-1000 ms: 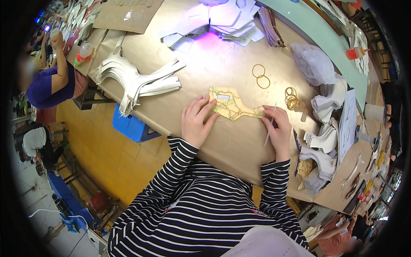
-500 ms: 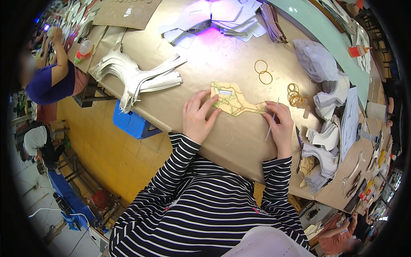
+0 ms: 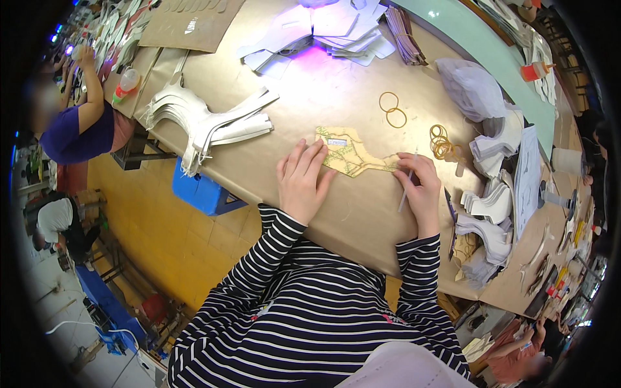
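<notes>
A flat yellow pattern piece (image 3: 354, 155) with green markings, dark lines and a small white label lies on the brown-covered table (image 3: 362, 204). My left hand (image 3: 303, 180) rests over its left edge, fingers stretched out flat and thumb apart. At the piece's narrow right end is my right hand (image 3: 422, 187), its fingertips touching that end. A thin, pale pen-like stick (image 3: 405, 194) is held between the right thumb and fingers, slanting down toward the table edge. Both forearms are in black-and-white striped sleeves.
Stacked white cut pieces (image 3: 207, 119) lie to the left, pale sheets (image 3: 343, 32) at the back. Rubber bands (image 3: 441, 143), a plastic bag (image 3: 471, 90) and more white stacks (image 3: 488, 236) are on the right. A blue stool (image 3: 200, 187) stands beside the table; a co-worker (image 3: 77, 126) sits far left.
My left hand's fingers have drawn closer together and lie flatter at the piece's left edge. My right hand keeps the pen-like stick at the right end. The whole view has shifted slightly.
</notes>
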`<action>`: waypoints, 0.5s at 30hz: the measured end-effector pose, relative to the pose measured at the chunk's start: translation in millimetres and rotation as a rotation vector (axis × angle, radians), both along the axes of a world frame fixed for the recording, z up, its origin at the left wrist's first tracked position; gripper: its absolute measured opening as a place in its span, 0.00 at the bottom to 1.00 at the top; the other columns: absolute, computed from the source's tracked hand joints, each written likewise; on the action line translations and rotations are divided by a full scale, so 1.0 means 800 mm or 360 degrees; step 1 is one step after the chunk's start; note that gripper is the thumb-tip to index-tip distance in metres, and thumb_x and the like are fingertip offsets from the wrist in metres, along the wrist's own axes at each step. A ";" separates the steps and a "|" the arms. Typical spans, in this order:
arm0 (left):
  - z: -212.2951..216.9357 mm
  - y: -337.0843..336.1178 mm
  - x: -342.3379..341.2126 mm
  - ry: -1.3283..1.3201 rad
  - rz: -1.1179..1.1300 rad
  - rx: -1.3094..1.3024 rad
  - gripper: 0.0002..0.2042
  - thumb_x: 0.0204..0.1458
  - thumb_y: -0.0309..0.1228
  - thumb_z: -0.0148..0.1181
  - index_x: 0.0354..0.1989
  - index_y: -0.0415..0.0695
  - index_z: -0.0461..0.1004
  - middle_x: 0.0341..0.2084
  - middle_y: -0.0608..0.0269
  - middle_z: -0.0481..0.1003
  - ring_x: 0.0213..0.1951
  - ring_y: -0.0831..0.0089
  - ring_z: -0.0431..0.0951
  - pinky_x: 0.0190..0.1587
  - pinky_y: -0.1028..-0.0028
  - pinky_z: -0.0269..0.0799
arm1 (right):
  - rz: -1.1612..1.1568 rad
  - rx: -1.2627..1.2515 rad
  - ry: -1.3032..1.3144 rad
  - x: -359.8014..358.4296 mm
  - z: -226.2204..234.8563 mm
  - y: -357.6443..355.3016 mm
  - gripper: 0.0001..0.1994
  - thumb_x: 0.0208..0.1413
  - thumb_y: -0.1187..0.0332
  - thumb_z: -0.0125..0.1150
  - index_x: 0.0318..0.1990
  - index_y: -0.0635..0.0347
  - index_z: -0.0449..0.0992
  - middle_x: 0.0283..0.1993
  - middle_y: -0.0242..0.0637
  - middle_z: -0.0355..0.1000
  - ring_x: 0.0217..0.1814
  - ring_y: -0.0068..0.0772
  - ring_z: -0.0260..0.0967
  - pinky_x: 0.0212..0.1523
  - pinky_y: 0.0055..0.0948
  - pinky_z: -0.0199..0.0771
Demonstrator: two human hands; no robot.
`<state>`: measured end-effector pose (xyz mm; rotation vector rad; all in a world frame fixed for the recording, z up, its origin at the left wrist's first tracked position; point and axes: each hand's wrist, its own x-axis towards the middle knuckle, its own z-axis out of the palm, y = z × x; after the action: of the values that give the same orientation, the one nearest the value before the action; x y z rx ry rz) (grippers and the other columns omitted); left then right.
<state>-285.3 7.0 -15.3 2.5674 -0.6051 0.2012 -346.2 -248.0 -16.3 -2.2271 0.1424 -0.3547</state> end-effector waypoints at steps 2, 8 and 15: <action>0.003 -0.007 -0.003 0.0025 0.0047 -0.0023 0.22 0.54 0.38 0.66 0.57 0.46 0.75 0.57 0.65 0.74 0.65 0.61 0.66 0.64 0.60 0.53 | -0.0004 0.0014 0.0007 0.000 0.000 0.000 0.12 0.46 0.79 0.71 0.39 0.63 0.80 0.48 0.38 0.80 0.53 0.39 0.72 0.51 0.33 0.75; -0.002 -0.023 -0.002 0.0105 0.0152 -0.0220 0.21 0.55 0.36 0.66 0.56 0.43 0.74 0.54 0.58 0.75 0.62 0.59 0.68 0.62 0.57 0.58 | -0.0025 0.0002 0.0004 0.000 0.001 0.002 0.12 0.44 0.78 0.70 0.39 0.60 0.80 0.47 0.34 0.80 0.52 0.41 0.72 0.53 0.36 0.73; -0.006 -0.029 -0.017 0.0017 0.0020 0.0137 0.25 0.56 0.35 0.64 0.64 0.60 0.70 0.64 0.50 0.65 0.65 0.53 0.65 0.66 0.51 0.56 | -0.0029 0.0030 0.0006 0.002 0.001 0.003 0.12 0.45 0.77 0.70 0.39 0.60 0.79 0.47 0.34 0.80 0.52 0.42 0.72 0.53 0.36 0.72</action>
<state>-298.5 -16.2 -20.0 2.6537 -0.6061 0.1691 -345.0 -245.8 -15.2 -2.2092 0.1672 -0.3574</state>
